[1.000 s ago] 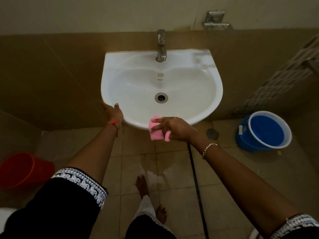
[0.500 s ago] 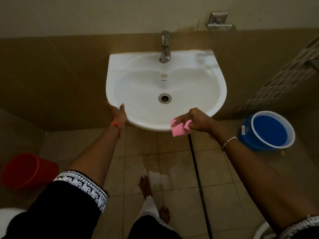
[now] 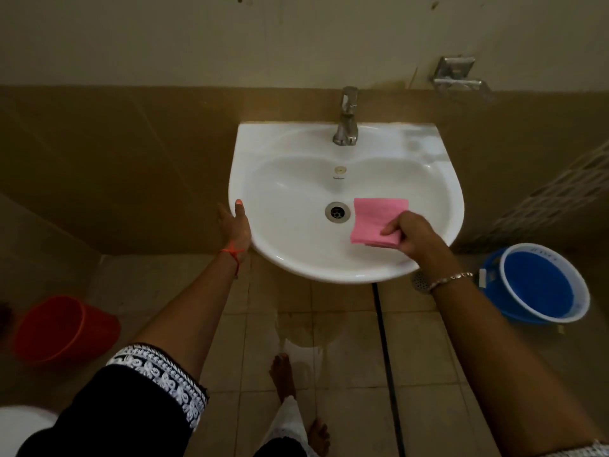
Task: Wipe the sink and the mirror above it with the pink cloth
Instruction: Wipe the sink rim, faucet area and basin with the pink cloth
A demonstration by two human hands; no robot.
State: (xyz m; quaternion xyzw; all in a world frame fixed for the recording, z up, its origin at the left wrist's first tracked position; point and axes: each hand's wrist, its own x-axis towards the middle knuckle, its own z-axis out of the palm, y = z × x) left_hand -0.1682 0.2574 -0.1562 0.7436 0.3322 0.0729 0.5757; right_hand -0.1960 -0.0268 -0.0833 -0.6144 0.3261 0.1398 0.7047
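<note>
A white wall-mounted sink (image 3: pixel 296 255) sits in the middle of the view, with a chrome tap (image 3: pixel 346 118) at its back and a drain (image 3: pixel 336 212) in the bowl. My right hand (image 3: pixel 412 232) grips a folded pink cloth (image 3: pixel 375 219) by its near corner, and the cloth lies spread inside the bowl just right of the drain. My left hand (image 3: pixel 235 222) holds the sink's left rim, thumb on top. No mirror is in view; only bare wall shows above the sink.
A blue bucket (image 3: pixel 540 285) stands on the tiled floor at the right, a red bucket (image 3: pixel 62 328) at the left. A metal bracket (image 3: pixel 456 74) is fixed to the wall. A black pipe (image 3: pixel 385 357) runs across the floor, beside my bare feet (image 3: pixel 283 377).
My right hand has lifted the pink cloth from the sink's front rim up into the bowl beside the drain. My left hand stays on the left rim.
</note>
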